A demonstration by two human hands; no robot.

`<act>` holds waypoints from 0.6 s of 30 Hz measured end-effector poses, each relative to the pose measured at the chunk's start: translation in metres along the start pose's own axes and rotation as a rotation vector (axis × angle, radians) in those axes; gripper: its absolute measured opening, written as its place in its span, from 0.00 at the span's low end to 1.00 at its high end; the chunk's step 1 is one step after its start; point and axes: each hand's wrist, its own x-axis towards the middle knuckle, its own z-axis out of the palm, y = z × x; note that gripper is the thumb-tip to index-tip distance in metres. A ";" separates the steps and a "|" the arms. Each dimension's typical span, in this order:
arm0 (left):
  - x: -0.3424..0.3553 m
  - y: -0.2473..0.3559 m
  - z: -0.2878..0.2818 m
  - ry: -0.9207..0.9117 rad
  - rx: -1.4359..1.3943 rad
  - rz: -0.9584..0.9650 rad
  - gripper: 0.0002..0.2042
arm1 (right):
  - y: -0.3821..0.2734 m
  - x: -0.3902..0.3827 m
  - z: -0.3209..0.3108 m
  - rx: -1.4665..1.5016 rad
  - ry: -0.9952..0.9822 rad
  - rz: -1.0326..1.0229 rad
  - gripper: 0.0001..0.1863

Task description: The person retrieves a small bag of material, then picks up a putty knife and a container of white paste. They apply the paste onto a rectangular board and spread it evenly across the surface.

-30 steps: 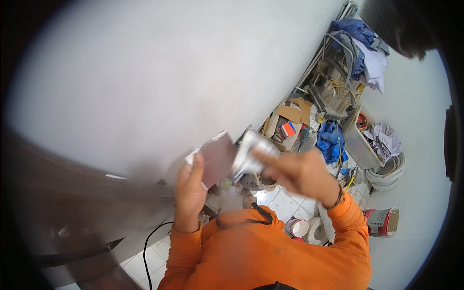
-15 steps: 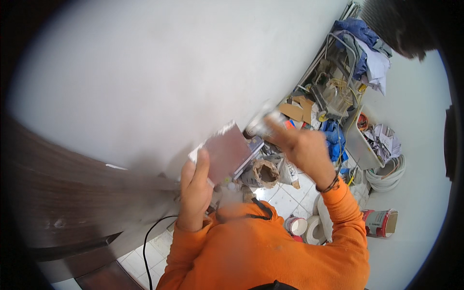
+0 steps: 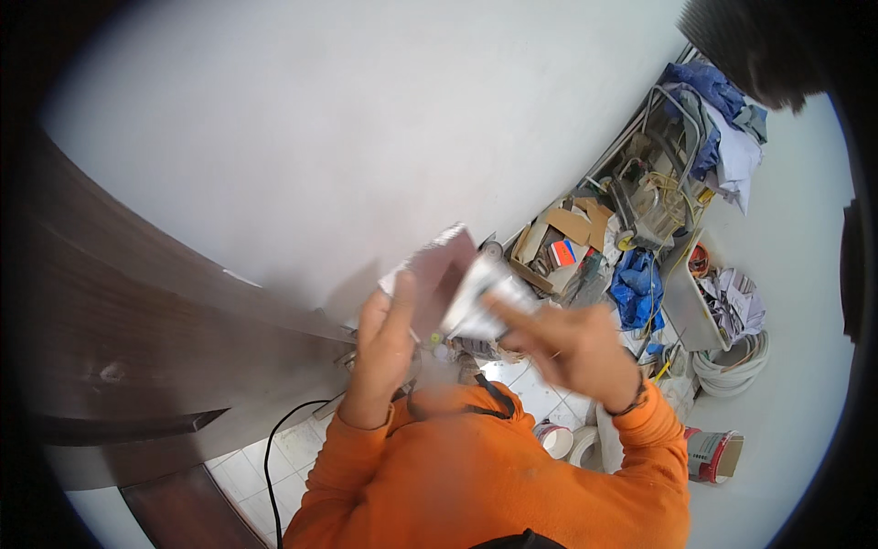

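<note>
In my left hand [image 3: 382,352] I hold a reddish-brown rectangular board [image 3: 437,270], thumb on its face and fingers behind. White paste lines the board's far edge. My right hand [image 3: 585,352] is closed round a putty knife [image 3: 485,297], its wide blade whitish and smeared by motion. The blade overlaps the board's right part; whether it touches the face I cannot tell. Just beyond the board rises a white wall [image 3: 302,137].
Dark brown wood [image 3: 119,302] runs along the left. At the right lie a cardboard box [image 3: 540,247], a blue plastic bag [image 3: 637,288], a pale bin [image 3: 692,306] and a coiled white hose [image 3: 736,366]. Buckets, one a red-rimmed bucket [image 3: 713,456], stand lower right. A black cable [image 3: 268,467] hangs lower left.
My right hand has brought the putty knife left and nearer to me, from beyond the board's right edge to over the board. The board has shifted slightly right.
</note>
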 end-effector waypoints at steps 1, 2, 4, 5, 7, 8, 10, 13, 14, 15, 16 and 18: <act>0.000 -0.003 0.004 -0.003 -0.010 0.000 0.22 | -0.012 0.007 0.001 -0.245 -0.216 0.003 0.34; -0.004 -0.005 0.005 -0.016 -0.026 -0.014 0.22 | 0.002 0.008 0.009 -0.197 -0.116 0.064 0.35; -0.014 0.011 0.004 0.039 -0.031 0.051 0.22 | 0.051 0.013 0.017 -0.388 0.053 0.237 0.35; -0.017 0.020 -0.002 0.063 -0.019 0.081 0.22 | 0.064 0.017 0.004 -0.316 -0.009 0.403 0.36; -0.013 0.016 -0.009 0.077 0.091 0.113 0.22 | 0.038 0.010 0.006 -0.063 0.084 0.207 0.37; -0.009 0.009 -0.009 0.114 0.123 0.088 0.22 | 0.012 0.005 0.004 -0.046 -0.022 0.073 0.38; -0.006 0.007 -0.012 0.128 0.111 0.032 0.22 | -0.020 0.011 0.008 -0.137 -0.171 -0.090 0.39; -0.015 0.009 -0.017 0.119 0.060 0.037 0.21 | 0.035 0.026 0.021 -0.159 0.014 0.089 0.37; -0.018 0.013 -0.016 0.110 0.142 0.107 0.22 | 0.067 0.025 0.018 -0.207 0.146 0.229 0.36; -0.024 0.015 -0.018 0.133 0.230 0.178 0.22 | 0.075 0.030 0.004 -0.236 0.133 0.248 0.34; -0.023 0.016 -0.020 0.147 0.196 0.135 0.22 | 0.056 0.025 0.006 -0.165 0.118 0.154 0.32; -0.018 0.010 -0.022 0.177 0.128 0.040 0.22 | 0.004 0.013 0.008 -0.057 -0.028 -0.081 0.29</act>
